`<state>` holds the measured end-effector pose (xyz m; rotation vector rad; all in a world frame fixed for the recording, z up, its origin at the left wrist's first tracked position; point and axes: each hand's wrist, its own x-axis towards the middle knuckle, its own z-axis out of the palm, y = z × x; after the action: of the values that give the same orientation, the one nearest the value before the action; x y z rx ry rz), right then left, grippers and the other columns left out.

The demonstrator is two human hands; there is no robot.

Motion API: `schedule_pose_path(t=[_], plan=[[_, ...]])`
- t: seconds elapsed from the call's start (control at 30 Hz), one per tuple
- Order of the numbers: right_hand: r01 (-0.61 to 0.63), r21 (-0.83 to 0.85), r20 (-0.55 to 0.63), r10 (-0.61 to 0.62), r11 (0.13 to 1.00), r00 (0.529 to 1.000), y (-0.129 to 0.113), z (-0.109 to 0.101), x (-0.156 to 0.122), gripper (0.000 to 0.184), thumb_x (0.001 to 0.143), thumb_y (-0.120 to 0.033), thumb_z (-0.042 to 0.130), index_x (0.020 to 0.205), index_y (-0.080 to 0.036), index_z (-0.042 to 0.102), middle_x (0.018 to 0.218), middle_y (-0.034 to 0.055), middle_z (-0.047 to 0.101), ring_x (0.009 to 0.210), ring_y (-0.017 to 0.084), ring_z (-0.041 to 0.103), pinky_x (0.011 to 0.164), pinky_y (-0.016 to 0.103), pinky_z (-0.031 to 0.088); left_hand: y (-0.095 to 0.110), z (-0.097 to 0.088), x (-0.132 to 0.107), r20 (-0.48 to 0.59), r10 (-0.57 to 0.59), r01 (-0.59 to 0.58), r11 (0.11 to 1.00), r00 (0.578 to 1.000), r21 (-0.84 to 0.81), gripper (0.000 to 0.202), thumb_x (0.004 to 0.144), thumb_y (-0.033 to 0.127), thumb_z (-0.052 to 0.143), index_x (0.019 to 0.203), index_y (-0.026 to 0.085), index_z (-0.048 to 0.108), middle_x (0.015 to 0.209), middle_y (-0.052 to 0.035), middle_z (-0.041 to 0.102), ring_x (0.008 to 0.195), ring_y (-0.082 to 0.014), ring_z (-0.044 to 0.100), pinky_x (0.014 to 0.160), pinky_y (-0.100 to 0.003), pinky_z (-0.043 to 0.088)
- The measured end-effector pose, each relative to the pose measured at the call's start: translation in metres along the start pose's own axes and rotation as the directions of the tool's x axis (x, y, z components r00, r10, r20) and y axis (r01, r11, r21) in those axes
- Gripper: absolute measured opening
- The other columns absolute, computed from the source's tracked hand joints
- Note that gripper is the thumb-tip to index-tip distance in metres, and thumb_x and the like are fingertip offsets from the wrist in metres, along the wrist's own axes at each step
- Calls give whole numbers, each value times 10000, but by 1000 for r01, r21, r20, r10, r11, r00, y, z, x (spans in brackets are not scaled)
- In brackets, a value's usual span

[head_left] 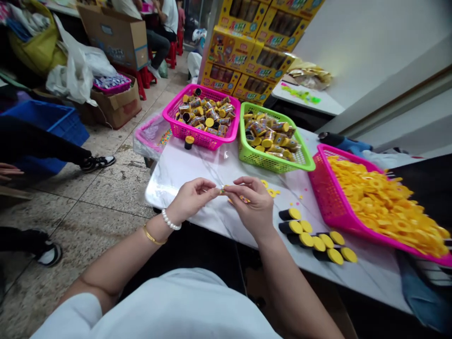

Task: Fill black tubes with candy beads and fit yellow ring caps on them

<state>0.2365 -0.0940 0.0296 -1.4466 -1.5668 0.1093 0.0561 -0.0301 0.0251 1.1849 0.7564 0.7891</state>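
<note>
Right now both halves of your grip are pinched at the fingertips: your left hand and your right hand meet over a small piece, grasping it between them just above the table. The piece, yellowish with a touch of green, is mostly covered by your fingers; what shows seems to run crosswise, from one hand to the other, but you can't be sure of its long axis or which end leads. It seems to be midway through handling, neither set down nor put in a basket. Just beyond your right hand lie a few yellow ring-shaped parts, flat and loose. Further right, a cluster of black pots shows yellow tops, which look fitted. Past them, the right-hand pink basket is heaped with loose yellow parts pointing every way, so plenty appears left to use. Ahead, the far pink basket and the green basket hold many yellow-ended tubes, jumbled at all angles, which look like the finished share; one pot stands upright beside them.
</note>
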Motion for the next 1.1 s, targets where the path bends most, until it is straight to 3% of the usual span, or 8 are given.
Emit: schedule_pose_path(t=[0.1, 0.17, 0.23, 0.3, 0.4, 0.47, 0.77, 1.1], plan=[[-173, 246, 47, 167, 954, 985, -17, 17, 6, 270, 802, -315, 753, 1065, -258, 727, 1001, 32, 614, 742, 134, 651, 685, 294, 574, 4, -5, 5, -1, 70, -70, 998, 998, -8, 270, 713, 354, 771, 828, 128, 681, 751, -34, 686, 637, -104, 580, 560, -203, 438], [-399, 393, 200, 347, 828, 916, -20, 24, 8, 384, 769, -387, 776, 1098, -210, 686, 914, 19, 635, 620, 113, 631, 600, 272, 557, 7, -12, 7, -10, 108, -108, 994, 994, 23, 208, 723, 313, 754, 799, 130, 691, 723, -25, 684, 623, -103, 572, 586, -217, 447], [-572, 432, 372, 440, 697, 817, -20, 29, 9, 355, 765, -469, 767, 910, -156, 683, 699, -3, 620, 503, 97, 565, 495, 228, 485, 7, -17, 6, -34, 127, -126, 991, 991, 47, 179, 717, 280, 752, 799, 130, 701, 723, -25, 686, 634, -110, 581, 620, -232, 466], [-624, 424, 398, 483, 657, 780, -22, 33, 8, 400, 791, -529, 731, 719, -149, 629, 540, -21, 552, 439, 82, 493, 443, 201, 405, 7, -18, 2, -133, 144, -137, 989, 981, 57, 208, 711, 276, 760, 851, 133, 706, 717, -18, 674, 643, -116, 588, 630, -234, 473], [-569, 403, 238, 519, 717, 821, -27, 39, 4, 444, 840, -559, 678, 663, -161, 591, 502, -32, 526, 413, 71, 446, 428, 197, 358, 6, -11, -13, -357, 205, -191, 979, 911, 74, 211, 766, 331, 741, 865, 154, 682, 695, 2, 636, 609, -102, 550, 590, -217, 454], [-523, 370, 159, 502, 768, 850, -32, 43, 1, 439, 868, -549, 653, 663, -166, 594, 512, -30, 537, 419, 78, 460, 442, 206, 374, 6, -4, -25, -407, 225, -211, 974, 885, 82, 210, 814, 370, 707, 803, 165, 663, 661, 8, 613, 568, -94, 512, 553, -211, 433], [-216, 264, 22, 218, 940, 976, -42, 48, -11, 343, 959, -377, 582, 670, -193, 597, 531, -28, 541, 480, 112, 503, 514, 246, 411, 6, -8, -33, -391, 185, -202, 979, 902, -1, 220, 775, 369, 740, 774, 150, 736, 687, -16, 670, 590, -104, 542, 565, -223, 446], [133, 95, 105, -143, 987, 984, -50, 56, -1, 227, 954, -231, 583, 736, -199, 635, 615, -12, 578, 544, 119, 534, 551, 251, 411, 5, -26, -30, -345, 69, -139, 973, 936, -182, 240, 654, 332, 846, 746, 134, 748, 727, -43, 715, 663, -129, 599, 619, -231, 482]])
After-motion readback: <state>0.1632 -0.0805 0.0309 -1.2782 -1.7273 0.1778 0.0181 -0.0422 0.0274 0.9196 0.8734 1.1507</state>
